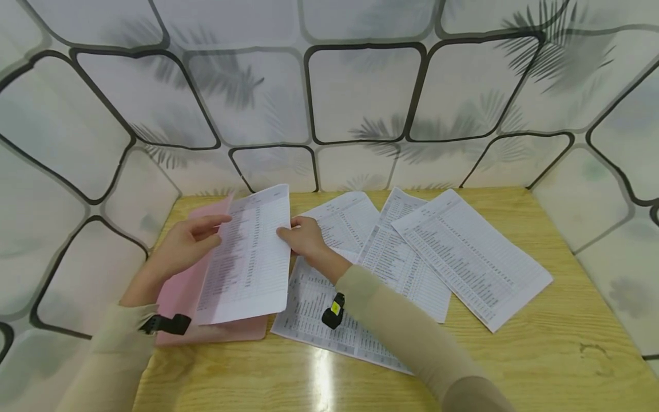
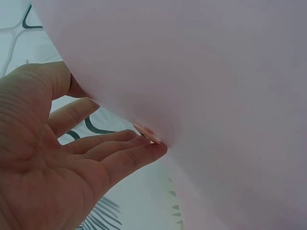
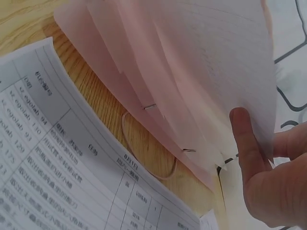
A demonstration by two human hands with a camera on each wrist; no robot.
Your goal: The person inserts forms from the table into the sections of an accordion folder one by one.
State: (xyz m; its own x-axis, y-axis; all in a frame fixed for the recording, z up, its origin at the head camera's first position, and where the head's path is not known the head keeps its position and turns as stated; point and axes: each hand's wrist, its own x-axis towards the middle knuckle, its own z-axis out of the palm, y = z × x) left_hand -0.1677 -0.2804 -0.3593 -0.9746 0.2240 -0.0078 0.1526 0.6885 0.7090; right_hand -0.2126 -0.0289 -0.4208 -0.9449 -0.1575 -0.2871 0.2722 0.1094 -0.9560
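Observation:
A pink file folder (image 1: 172, 297) stands partly opened at the left of the table, its pink flap (image 2: 192, 72) filling most of the left wrist view. My left hand (image 1: 187, 243) holds the flap's edge, some fingertips touching a small orange-pink piece (image 2: 147, 134) there; the thumb tip is hidden. With my right hand (image 1: 305, 236) I pinch the right edge of a printed sheet (image 1: 252, 252), which leans over the folder's inside. In the right wrist view, one digit lies on the near side of the white paper (image 3: 225, 57) and the others behind it.
Several printed sheets (image 1: 473, 257) overlap at the middle and right of the wooden table (image 1: 576, 343). Pink layers with metal staples (image 3: 149, 106) and a thin cord loop (image 3: 165, 177) show in the folder. A patterned wall (image 1: 360, 91) rises behind the table.

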